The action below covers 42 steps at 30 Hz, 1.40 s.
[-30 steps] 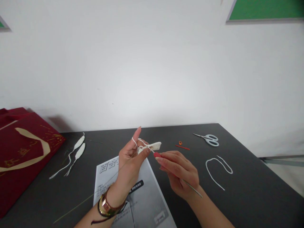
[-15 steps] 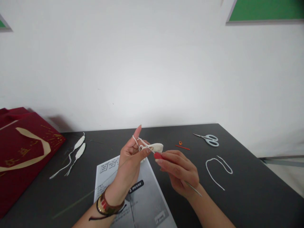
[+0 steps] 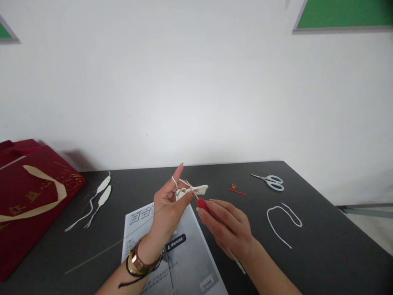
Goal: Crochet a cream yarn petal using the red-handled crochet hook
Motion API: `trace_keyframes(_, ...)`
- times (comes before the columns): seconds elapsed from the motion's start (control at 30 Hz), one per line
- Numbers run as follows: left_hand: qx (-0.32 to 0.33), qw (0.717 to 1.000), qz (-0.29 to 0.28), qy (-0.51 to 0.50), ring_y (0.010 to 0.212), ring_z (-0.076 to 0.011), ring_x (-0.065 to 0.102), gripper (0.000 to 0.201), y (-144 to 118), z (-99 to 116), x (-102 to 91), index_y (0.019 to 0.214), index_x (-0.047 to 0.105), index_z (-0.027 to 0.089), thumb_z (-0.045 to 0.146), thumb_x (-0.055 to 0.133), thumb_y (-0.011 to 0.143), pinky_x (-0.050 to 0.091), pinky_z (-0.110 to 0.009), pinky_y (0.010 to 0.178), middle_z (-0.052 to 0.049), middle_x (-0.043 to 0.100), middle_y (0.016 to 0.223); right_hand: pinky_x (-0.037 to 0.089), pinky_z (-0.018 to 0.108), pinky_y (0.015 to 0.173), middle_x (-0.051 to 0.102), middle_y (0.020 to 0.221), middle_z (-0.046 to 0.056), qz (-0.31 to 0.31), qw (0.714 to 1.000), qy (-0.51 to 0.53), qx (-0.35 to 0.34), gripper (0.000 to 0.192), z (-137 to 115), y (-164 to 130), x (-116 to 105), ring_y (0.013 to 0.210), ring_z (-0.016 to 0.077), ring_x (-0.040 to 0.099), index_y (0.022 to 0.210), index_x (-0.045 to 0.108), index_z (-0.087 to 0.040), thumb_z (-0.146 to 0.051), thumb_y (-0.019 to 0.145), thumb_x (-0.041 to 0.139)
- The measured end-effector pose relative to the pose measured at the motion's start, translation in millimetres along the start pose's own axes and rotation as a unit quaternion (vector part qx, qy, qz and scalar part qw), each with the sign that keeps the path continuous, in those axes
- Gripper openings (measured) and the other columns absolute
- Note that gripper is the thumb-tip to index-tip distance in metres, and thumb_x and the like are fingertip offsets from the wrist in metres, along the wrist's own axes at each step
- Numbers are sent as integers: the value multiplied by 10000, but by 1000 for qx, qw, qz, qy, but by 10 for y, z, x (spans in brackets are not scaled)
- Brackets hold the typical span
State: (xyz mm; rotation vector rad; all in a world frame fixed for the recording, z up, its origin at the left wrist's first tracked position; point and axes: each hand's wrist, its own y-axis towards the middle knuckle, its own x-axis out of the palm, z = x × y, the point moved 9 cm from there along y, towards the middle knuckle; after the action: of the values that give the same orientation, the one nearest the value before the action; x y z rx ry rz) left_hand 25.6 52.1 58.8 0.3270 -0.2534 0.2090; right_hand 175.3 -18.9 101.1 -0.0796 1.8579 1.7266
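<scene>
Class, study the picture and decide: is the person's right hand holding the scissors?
No, the scissors lie on the dark table, apart from the right hand, which grips a red-handled tool.

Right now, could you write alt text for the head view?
The left hand pinches white yarn work while the right hand holds a thin red-gripped tool to it, above a black table with scissors and white cord.
</scene>
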Motion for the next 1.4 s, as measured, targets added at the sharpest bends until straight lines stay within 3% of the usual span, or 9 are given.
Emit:
trace_keyframes(0.17,-29,1000,-13,0,752,-126,570,639,42,-51,-8,1277,562,275,154,750,679,476,-268,772,11,624,761,578,321,708,710,967,113,35,992,95,76,361,132,20,-61,851,186,644,1198,574,-155,-84,846,534)
trace_keyframes(0.43,-83,992,-88,32,634,-108,547,576,129,-133,-6,1178,647,257,160,789,628,447,-236,611,18,603,697,510,326,644,692,820,66,44,969,175,166,240,348,28,-167,712,174,617,1035,620,-190,-89,846,513)
trace_keyframes(0.67,-148,972,-179,40,573,-109,493,201,68,-149,126,781,767,189,143,801,589,468,-303,649,10,555,597,449,302,589,638,738,45,98,882,326,326,171,664,-183,-151,669,163,575,905,671,-194,-219,900,501)
trace_keyframes(0.9,-208,955,-208,21,541,-106,490,454,-16,-193,152,997,745,210,132,809,554,398,-244,515,-7,588,631,481,297,541,626,656,41,154,816,414,374,210,794,-268,-121,595,155,586,799,687,-166,-296,885,547)
trace_keyframes(1.0,-209,955,-208,15,541,-108,510,439,-26,-217,153,1001,744,213,133,804,574,407,-249,532,-9,609,634,517,276,495,652,651,36,183,755,460,430,220,898,-343,-21,533,141,607,744,684,-155,-306,866,580)
trace_keyframes(1.17,-140,979,-150,2,594,-112,538,406,8,-206,131,997,743,237,156,798,604,438,-258,606,3,634,650,559,207,446,645,587,-8,192,592,565,542,190,943,-504,353,443,86,560,751,679,-153,-327,821,645)
trace_keyframes(1.23,-109,987,-120,-2,635,-110,542,383,8,-210,120,992,743,237,157,792,621,443,-247,631,1,646,684,567,188,451,638,556,-11,184,539,591,571,202,904,-556,486,443,81,568,777,688,-140,-338,806,664)
trace_keyframes(1.3,-96,991,-97,-7,684,-112,559,369,-5,-234,114,987,744,250,159,789,632,453,-235,662,-7,676,746,577,180,474,664,583,-1,184,506,603,589,209,870,-599,569,468,81,597,804,696,-131,-339,789,686)
trace_keyframes(1.4,-99,992,-82,-6,755,-134,592,359,-21,-264,106,997,741,265,179,782,651,469,-248,719,-29,712,852,587,182,505,683,608,2,195,491,605,595,210,852,-623,605,499,83,625,822,698,-133,-338,775,705)
